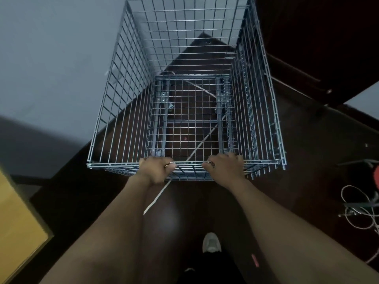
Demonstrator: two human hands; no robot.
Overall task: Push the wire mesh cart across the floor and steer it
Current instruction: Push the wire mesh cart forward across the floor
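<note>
Steel mesh — I'm seeing the wire mesh cart (188,95) sitting on the dark floor (307,140), left hand (156,170) and right hand (226,166) both clamping its near top rail — knuckles up.

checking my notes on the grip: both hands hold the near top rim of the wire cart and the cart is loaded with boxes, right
Not quite. The head view shows both the left hand and the right hand gripping the near top rim of the wire cart, but the cart is empty: the dark floor shows through its mesh bottom.
</note>
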